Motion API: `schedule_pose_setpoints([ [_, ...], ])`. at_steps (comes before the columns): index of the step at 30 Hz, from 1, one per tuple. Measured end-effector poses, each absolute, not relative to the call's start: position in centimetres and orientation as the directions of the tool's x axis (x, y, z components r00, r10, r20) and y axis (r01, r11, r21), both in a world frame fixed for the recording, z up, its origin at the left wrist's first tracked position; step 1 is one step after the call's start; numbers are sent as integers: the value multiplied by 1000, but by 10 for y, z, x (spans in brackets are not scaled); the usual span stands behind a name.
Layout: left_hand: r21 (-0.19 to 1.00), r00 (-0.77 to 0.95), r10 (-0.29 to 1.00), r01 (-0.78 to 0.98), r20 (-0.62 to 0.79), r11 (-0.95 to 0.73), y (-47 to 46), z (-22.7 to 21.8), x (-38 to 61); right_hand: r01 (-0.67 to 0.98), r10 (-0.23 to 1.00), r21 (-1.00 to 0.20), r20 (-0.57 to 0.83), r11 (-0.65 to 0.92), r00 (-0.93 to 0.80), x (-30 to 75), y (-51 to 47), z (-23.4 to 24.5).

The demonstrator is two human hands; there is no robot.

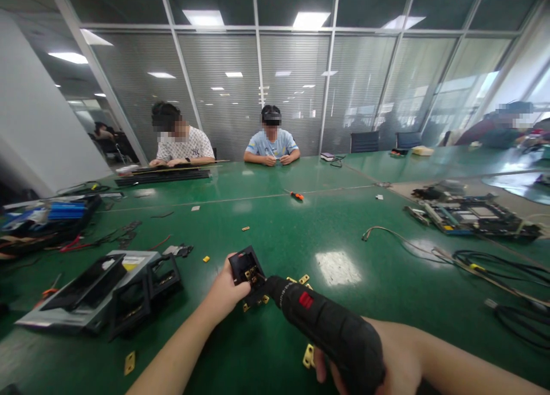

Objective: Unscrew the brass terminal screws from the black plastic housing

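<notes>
My left hand [230,292] is closed around a small black plastic housing [248,264] with brass-coloured metal parts inside, its open side tilted toward me. In my right hand [387,355] is a black cordless drill [326,317] with a red switch on top. The drill's front end points at the housing, its bit meeting or nearly meeting the brass parts; exact contact is too small to tell. Brass pieces [304,279] lie on the green table behind the drill, and another brass piece [308,356] sits near my right fingers. The drill hides part of that hand.
To the left are black frames [131,306] and a grey metal casing [60,317]. An orange-handled screwdriver [296,196] lies farther back on the table [275,217]. Circuit boards [476,214] and black cables [498,269] occupy the right. Two people sit across the table.
</notes>
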State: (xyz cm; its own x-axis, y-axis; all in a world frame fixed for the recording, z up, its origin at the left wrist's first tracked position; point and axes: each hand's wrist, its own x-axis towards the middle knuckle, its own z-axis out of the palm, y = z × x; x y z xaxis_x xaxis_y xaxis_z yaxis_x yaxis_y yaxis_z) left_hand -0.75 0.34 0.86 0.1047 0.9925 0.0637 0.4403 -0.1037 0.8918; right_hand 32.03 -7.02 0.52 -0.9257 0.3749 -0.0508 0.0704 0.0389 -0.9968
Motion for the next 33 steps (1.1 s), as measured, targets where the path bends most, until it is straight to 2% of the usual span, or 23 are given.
schedule_pose_setpoints([
  [3, 849, 80, 994, 516, 80, -110, 1, 14, -6, 91, 398, -995, -97, -33, -912, 322, -70, 3],
  [8, 779, 63, 992, 614, 110, -126, -3, 17, -5, 102, 407, -963, -200, -250, -891, 327, -68, 3],
  [11, 725, 91, 989, 672, 120, -150, -5, 18, -7, 56, 411, -951, -183, -303, -893, 330, -65, 5],
  [17, 621, 142, 986, 767, 82, -162, -9, 27, -11, 4, 461, -969, -122, -248, -879, 336, -60, 12],
  [19, 608, 141, 986, 776, 92, -167, -9, 28, -13, 36, 539, -983, -128, -179, -833, 339, -58, 16],
  [23, 659, 189, 971, 714, 146, -238, -8, 24, -17, 107, 558, -985, -165, -135, -814, 347, -53, 19],
  [27, 715, 228, 946, 619, 231, -324, -5, 17, -22, 45, 559, -993, -100, -112, -823, 351, -51, 22],
  [30, 703, 257, 918, 590, 301, -396, -2, 12, -26, 51, 556, -998, -61, -33, -829, 352, -52, 33],
  [33, 684, 272, 912, 604, 307, -410, 0, 10, -30, 75, 629, -996, -32, 42, -777, 353, -54, 43],
])
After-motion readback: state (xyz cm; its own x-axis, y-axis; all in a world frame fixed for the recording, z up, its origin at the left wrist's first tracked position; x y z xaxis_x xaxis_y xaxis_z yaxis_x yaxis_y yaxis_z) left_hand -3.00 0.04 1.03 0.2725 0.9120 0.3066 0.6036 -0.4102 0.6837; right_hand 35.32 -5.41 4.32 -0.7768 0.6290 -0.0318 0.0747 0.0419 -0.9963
